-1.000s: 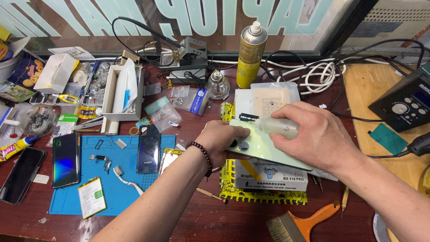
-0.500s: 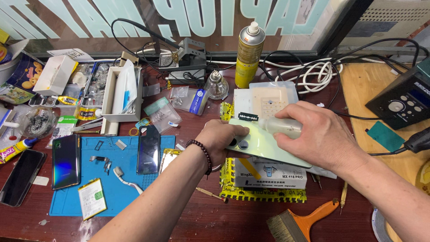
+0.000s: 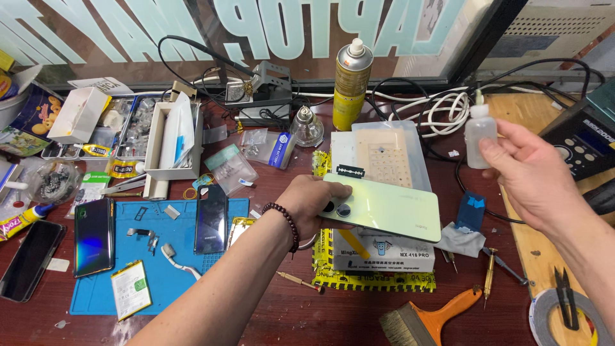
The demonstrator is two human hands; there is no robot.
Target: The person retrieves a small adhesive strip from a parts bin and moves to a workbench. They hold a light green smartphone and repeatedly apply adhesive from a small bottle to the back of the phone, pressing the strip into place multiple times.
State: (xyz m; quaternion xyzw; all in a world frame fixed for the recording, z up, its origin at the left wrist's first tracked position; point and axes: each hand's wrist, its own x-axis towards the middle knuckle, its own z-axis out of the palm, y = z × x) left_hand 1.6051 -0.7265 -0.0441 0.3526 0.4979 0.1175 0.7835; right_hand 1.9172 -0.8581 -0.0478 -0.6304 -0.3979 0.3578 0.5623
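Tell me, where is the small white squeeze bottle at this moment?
In the head view, the small white squeeze bottle is on the right, held upright in the right hand, beside the coiled white cables and right of the yellow spray can.

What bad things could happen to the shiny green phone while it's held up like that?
1. The left hand grips the pale green phone only at its camera end, so the far end may tip and slip off the white box beneath.
2. The right hand holds a small clear plastic bottle with a nozzle; liquid might drip onto the red-brown bench.
3. A loose razor blade lies beside the phone and could cut fingers.
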